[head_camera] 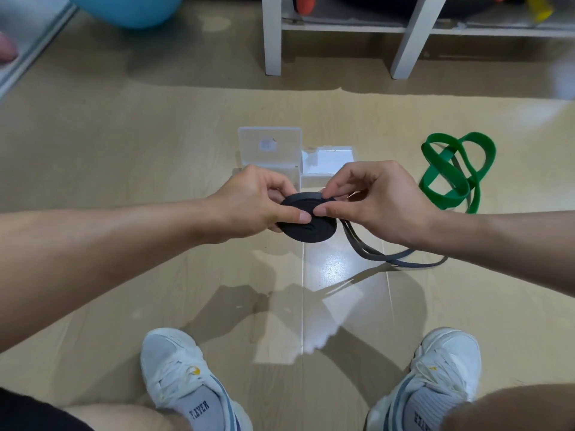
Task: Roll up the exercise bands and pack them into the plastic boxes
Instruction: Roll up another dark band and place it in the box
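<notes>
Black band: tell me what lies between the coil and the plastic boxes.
Nothing visible. The black band, held by the left hand and right hand, sits just in front of the plastic boxes. Its unrolled tail trails rightward; the green band lies aside.

White shelf legs [271, 35], blue ball [130, 9]

A matt black rubber exercise band [306, 223], coiled into a disc, above a glossy pale wood-look floor [155, 135]; clear plastic boxes [270, 147] look smooth; a green rubber band [451, 172] appears matt; white mesh-and-leather sneakers [174, 362].
</notes>
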